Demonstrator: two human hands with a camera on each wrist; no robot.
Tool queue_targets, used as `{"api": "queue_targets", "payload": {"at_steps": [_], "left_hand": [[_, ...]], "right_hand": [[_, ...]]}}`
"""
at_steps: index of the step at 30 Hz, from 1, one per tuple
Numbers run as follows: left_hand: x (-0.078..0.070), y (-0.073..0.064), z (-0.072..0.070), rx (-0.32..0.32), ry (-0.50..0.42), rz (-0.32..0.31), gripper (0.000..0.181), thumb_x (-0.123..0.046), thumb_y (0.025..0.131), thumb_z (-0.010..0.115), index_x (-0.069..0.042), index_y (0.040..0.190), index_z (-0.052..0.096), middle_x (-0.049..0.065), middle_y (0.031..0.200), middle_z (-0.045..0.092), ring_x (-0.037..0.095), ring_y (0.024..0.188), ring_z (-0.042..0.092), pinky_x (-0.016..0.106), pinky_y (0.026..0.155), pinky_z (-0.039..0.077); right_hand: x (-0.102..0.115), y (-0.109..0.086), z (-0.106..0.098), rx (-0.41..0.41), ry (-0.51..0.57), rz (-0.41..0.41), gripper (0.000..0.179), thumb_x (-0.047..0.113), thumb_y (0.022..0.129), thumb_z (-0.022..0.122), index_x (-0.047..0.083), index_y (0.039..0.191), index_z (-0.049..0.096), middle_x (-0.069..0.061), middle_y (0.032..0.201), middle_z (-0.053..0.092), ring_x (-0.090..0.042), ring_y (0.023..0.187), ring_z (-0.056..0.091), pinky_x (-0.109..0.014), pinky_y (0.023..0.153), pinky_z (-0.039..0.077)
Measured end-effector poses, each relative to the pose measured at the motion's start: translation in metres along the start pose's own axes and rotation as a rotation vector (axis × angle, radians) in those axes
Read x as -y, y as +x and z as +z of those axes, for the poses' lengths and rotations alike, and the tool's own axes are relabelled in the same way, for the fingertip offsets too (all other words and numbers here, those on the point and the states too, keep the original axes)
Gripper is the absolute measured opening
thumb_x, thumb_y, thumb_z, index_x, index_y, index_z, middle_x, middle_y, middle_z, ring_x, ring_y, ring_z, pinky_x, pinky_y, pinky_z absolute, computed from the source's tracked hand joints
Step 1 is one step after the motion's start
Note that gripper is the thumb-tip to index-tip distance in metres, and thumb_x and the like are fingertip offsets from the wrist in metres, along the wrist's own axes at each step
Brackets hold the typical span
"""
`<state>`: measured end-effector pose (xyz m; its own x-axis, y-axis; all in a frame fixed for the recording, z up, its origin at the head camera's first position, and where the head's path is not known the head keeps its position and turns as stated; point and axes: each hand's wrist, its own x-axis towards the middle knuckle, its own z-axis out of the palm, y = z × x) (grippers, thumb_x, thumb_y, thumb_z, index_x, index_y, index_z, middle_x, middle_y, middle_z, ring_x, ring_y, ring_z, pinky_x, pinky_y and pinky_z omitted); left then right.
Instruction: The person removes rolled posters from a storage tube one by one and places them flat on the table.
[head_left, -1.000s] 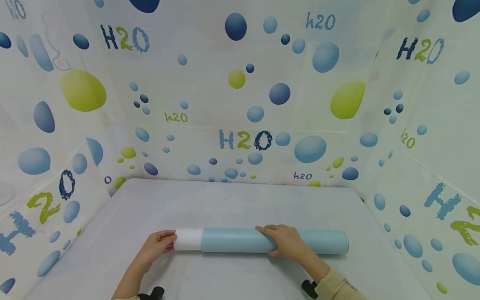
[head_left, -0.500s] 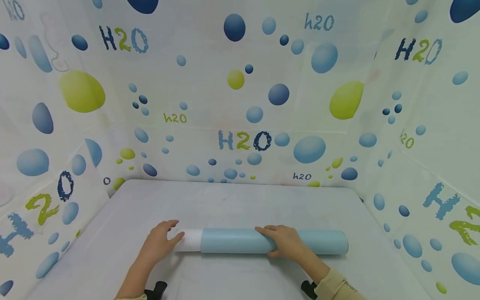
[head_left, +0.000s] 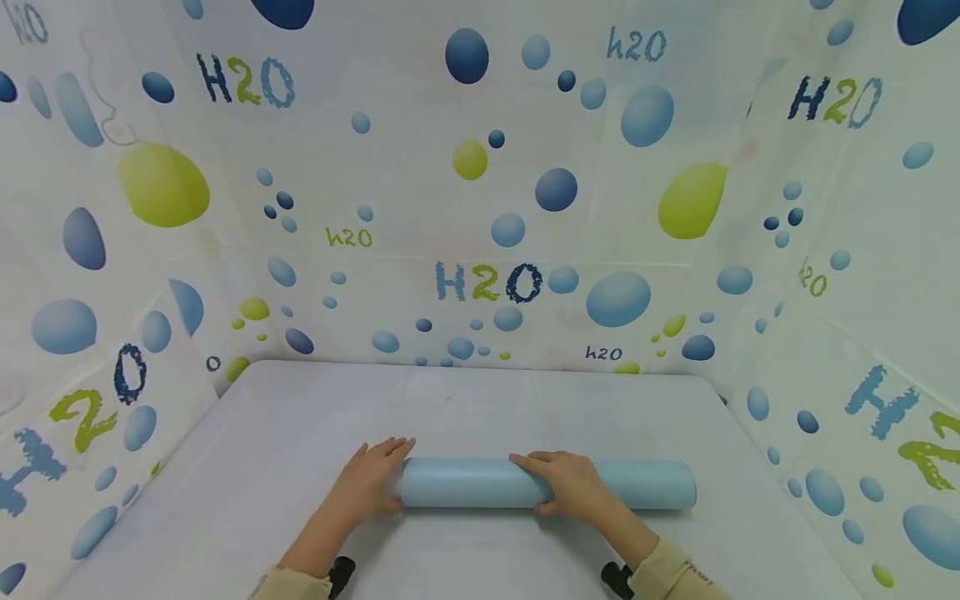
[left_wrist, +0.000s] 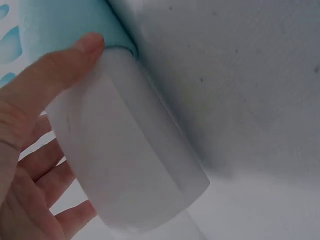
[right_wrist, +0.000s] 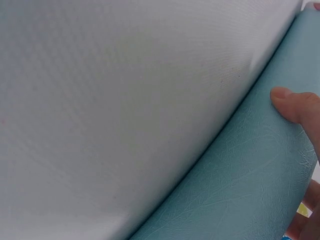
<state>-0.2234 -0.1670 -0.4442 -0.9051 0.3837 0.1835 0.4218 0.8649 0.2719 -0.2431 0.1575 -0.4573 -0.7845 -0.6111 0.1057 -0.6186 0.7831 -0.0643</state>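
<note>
A long light blue roll of smooth, leather-like sheet [head_left: 465, 482] lies crosswise on the white-covered table. From its left end a white roll [left_wrist: 127, 145] sticks out, seen in the left wrist view but mostly behind the hand in the head view. My left hand [head_left: 367, 483] spans the join, its thumb [left_wrist: 91, 46] on the blue edge and its fingers curved along the far side of the white part. Right of the middle, my right hand [head_left: 572, 485] grips the blue roll, with the thumb [right_wrist: 292, 104] on the near side and fingers behind.
The white tabletop [head_left: 480, 408] stretches behind and in front of the roll. Around it hang white curtains [head_left: 405, 150] printed with blue and green drops and H2O lettering. A dark wrist mount [head_left: 342, 575] sits by the left sleeve [head_left: 294, 585].
My left hand let go of the white roll's outer end, opened, and moved right to the join with the blue roll. My right hand and both rolls have stayed in place.
</note>
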Motion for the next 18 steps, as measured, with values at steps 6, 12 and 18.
{"api": "queue_targets", "payload": {"at_steps": [6,12,18], "left_hand": [[-0.0046,0.0011,0.0060,0.052,0.007,-0.022,0.084,-0.010,0.053,0.088,0.000,0.127,0.050,0.019,0.119,0.056,0.035,0.111,0.052,0.053,0.096,0.034],[-0.0036,0.0008,0.0089,0.042,0.034,-0.020,0.081,-0.009,0.054,0.086,0.001,0.126,0.051,0.019,0.114,0.058,0.036,0.105,0.054,0.049,0.091,0.040],[-0.0013,0.0007,0.0092,0.058,0.050,-0.028,0.080,-0.011,0.056,0.085,0.002,0.127,0.050,0.019,0.115,0.058,0.037,0.105,0.054,0.048,0.090,0.041]], "right_hand": [[0.0002,-0.0005,0.0007,0.006,0.000,0.004,0.080,0.038,0.064,0.081,0.028,0.135,0.045,0.000,0.119,0.058,-0.022,0.099,0.059,-0.041,0.074,0.050],[0.0006,-0.0004,-0.0002,0.010,0.001,0.013,0.080,0.037,0.064,0.081,0.028,0.135,0.045,-0.001,0.120,0.058,-0.023,0.099,0.059,-0.043,0.073,0.050],[0.0008,-0.0008,-0.0004,0.000,-0.008,0.008,0.080,0.038,0.064,0.081,0.028,0.135,0.045,0.000,0.119,0.058,-0.023,0.098,0.059,-0.042,0.072,0.050]]}}
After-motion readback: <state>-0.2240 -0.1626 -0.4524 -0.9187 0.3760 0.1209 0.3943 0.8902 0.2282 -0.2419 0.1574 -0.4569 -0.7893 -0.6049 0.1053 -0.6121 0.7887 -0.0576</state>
